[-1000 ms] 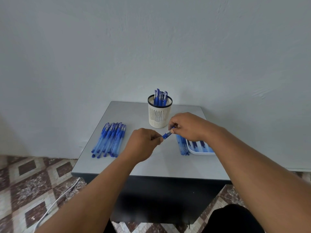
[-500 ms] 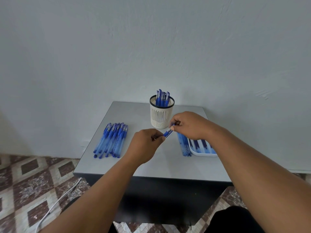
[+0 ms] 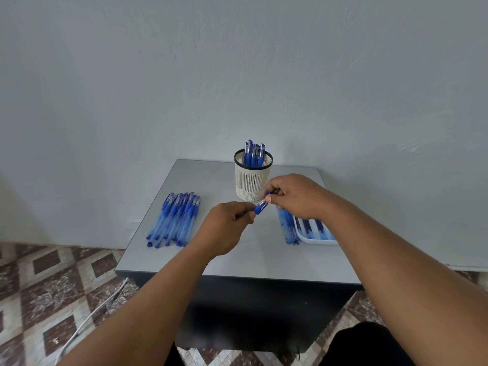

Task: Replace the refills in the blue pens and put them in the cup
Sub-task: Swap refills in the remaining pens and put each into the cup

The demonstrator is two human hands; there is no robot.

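Over the middle of the grey table (image 3: 264, 262) I hold one blue pen (image 3: 261, 206) between both hands. My left hand (image 3: 224, 228) pinches its lower end and my right hand (image 3: 295, 195) pinches its upper end; most of the pen is hidden by my fingers. Behind them stands a white slotted cup (image 3: 252, 178) with several blue pens upright in it. A row of several blue pens (image 3: 174, 219) lies at the table's left. Loose refills (image 3: 286, 228) lie beside a white tray (image 3: 314, 235) at the right.
The table stands against a pale wall. Its front edge drops to a dark cabinet face above a patterned tile floor, where a white cable (image 3: 89, 315) runs at the lower left. My right forearm covers part of the tray.
Both hands have kept the pen between them with only small finger shifts. The view has drifted slightly, nothing else on the table moved.
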